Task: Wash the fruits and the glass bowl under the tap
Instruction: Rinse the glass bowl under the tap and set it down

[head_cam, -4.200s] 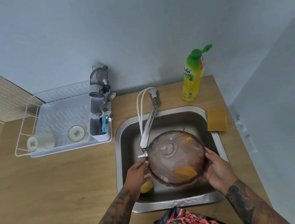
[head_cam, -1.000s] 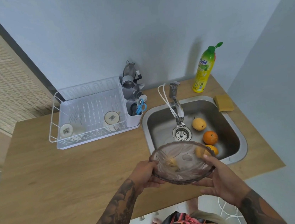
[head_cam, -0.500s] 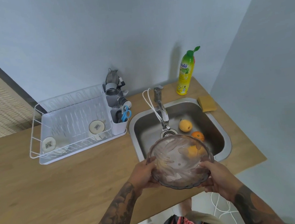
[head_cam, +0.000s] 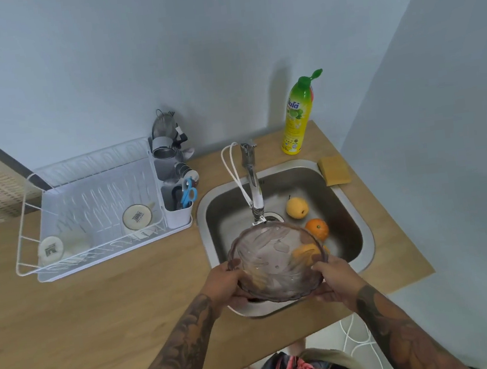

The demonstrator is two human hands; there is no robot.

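The tinted glass bowl (head_cam: 276,260) hangs tilted over the front of the steel sink (head_cam: 362,240), just below the tap spout (head_cam: 257,204). My left hand (head_cam: 224,288) grips its left rim and my right hand (head_cam: 335,279) grips its right rim. In the basin lie a yellow pear (head_cam: 296,207) and an orange (head_cam: 317,228). A third orange-yellow fruit (head_cam: 304,250) shows blurred through the bowl's glass. I cannot tell whether water is running.
A white dish rack (head_cam: 98,208) with two cups and a utensil holder stands on the wooden counter (head_cam: 84,320) left of the sink. A green-capped soap bottle (head_cam: 296,116) and a yellow sponge (head_cam: 334,170) sit behind and right of the sink.
Since 4.2 s ago the bowl came up out of the sink and away from the tap. In the last second it has moved back over the basin toward the spout, still in both hands.
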